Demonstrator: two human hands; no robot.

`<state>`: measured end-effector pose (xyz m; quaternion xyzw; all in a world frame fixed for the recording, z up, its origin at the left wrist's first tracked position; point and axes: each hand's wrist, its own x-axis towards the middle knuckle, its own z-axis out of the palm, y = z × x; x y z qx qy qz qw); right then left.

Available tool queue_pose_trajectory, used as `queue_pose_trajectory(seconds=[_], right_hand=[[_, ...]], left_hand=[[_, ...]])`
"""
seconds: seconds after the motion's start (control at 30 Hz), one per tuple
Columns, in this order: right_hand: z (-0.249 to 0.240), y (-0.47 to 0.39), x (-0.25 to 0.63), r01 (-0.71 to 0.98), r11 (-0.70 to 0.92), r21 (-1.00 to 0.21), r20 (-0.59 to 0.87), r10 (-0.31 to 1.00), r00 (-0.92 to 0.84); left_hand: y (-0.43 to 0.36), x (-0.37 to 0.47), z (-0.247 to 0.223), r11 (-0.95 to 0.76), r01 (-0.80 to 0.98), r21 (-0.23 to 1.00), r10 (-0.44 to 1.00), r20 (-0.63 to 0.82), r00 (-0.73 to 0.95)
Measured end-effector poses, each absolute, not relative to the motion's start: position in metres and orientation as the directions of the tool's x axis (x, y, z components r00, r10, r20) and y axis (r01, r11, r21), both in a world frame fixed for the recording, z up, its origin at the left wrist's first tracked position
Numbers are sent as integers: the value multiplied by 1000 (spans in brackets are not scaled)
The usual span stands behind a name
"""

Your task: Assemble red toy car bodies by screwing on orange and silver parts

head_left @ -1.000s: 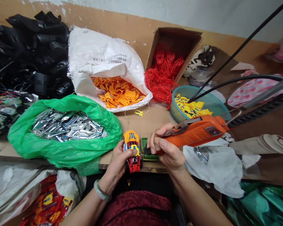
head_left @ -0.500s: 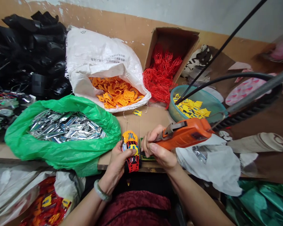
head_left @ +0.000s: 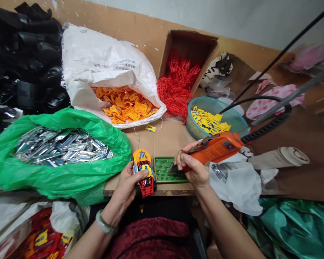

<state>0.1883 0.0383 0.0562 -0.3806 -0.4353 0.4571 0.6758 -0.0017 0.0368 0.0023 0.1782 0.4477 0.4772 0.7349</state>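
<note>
My left hand (head_left: 130, 179) is closed around a toy car (head_left: 144, 172) with an orange hood, a yellow roof piece and a red rear frame, the thumb lying across its top. In my right hand (head_left: 192, 164) is an orange electric screwdriver (head_left: 218, 148), its dark tip angled down to the left. That tip is over a green perforated tray (head_left: 164, 171) holding tiny parts too small to make out. The tray sits on the cardboard-covered bench between the car and my right hand.
On the left is a green bag (head_left: 70, 181) of silvery parts. Behind lie a white sack (head_left: 102, 50) of orange pieces, a carton (head_left: 175, 37) with red frames and a teal bowl (head_left: 194, 129) of yellow pieces. A black cable (head_left: 280, 46) hangs at the right.
My right hand has moved right with the screwdriver, away from the car, and its tip now hovers over the green tray. The camera view has shifted slightly; the left hand keeps its hold.
</note>
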Motion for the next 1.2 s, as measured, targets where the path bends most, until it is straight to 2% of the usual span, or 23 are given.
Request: queue_pose_trajectory(seconds=[0.4, 0.93, 1.2], right_hand=[[39, 29, 189, -313, 267, -912, 228, 961, 156], [28, 27, 191, -276, 287, -917, 262, 957, 125], [55, 35, 188, -331, 283, -900, 238, 956, 170]], left_hand=[[35, -5, 3, 509, -547, 665, 851, -486, 201], [26, -17, 12, 520, -575, 632, 831, -528, 172], [20, -21, 6, 527, -563, 637, 828, -534, 170]])
